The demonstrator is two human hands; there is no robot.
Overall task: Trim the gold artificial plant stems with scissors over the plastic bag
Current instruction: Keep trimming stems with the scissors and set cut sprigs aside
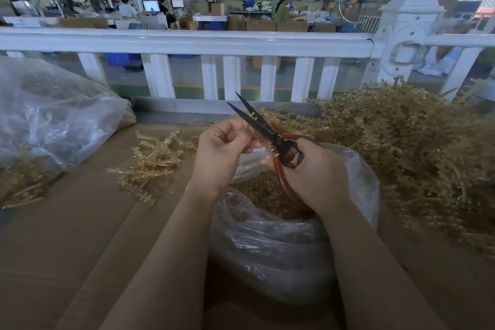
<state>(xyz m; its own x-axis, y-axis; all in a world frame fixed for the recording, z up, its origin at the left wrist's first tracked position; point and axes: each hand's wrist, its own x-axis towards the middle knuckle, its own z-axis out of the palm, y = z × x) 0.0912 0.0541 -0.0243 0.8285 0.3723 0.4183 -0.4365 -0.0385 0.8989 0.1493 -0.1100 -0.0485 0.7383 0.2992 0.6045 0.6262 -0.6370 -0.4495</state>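
hands (267, 166) curled: scissors (257, 123) right, stem left.

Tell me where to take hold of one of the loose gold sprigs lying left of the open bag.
Judging by shape, grip a loose gold sprig by its bare stalk end, pinching from above. The spiky leaf rows look awkward to pinch, while the thin stalk lies flat on the cardboard surface, clear of the scissors and open bag.

White fence (187, 41) along the far edge of the brown cardboard top (67, 236). Past it, boxes (292, 25), screens (150, 5), maybe three people at tables, too blurry to count.
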